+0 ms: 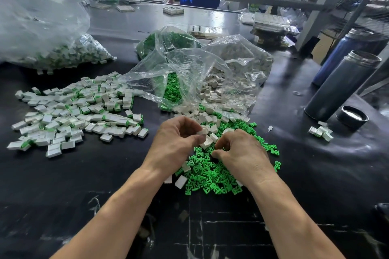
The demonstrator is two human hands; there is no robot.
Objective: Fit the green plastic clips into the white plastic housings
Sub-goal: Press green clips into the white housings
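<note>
Black desk (88,176) carries no legible writing. Your left hand (175,142) pinches a white housing (202,131); your right hand (242,153), fingers curled, digs into green clips (207,171) heaped toward the near edge.

Both forearms bare, reaching fwd, hands close together. Left hand (179,139) fingers curled, thumb+index pinching. Right hand (240,153) knuckles up, fingers curled under.

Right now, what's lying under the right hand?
Loose green clips in a heap on the black table, with a few white housings at its near edge. The right hand covers whatever its curled fingers pinch, so I can't tell.
</note>
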